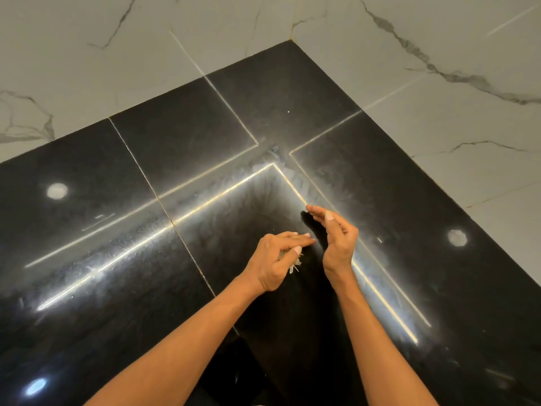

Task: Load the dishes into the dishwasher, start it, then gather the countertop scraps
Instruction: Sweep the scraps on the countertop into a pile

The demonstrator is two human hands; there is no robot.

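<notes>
— Item one: left hand point(276, 259). Condition?
— Curled, thumb and fingers pinching a small tuft of pale, papery scraps point(295, 265). Held low over the black stone countertop point(181, 148), presumably so nothing falls far if dropped.

— Item two: right hand point(336, 238). Condition?
— Holding nothing. Fingers straight and together, palm turned edge-on toward the left hand, just beside it but apart. Reads as a sweeping edge or backstop, set to herd bits toward the collecting hand; a judgement only.

— Location of the scraps?
— Mostly inside the left pinch, ends sticking out below the fingers. One tiny white speck point(288, 112) well away toward the far corner. Whether more fine bits lie among the smears: cannot tell.

— Surface?
— Glossy dark slabs with light joint lines point(222, 189), streaked with wipe marks, reflecting ceiling lamps. Backed by white veined marble wall tiles point(439, 54).

— Dishwasher, dishes?
— Not in view.

— Stage of task?
— Likely the closing step, gathering leftovers. Far speck probably still to fetch.

— Risk?
— Light flakes slipping from a loose pinch.
</notes>
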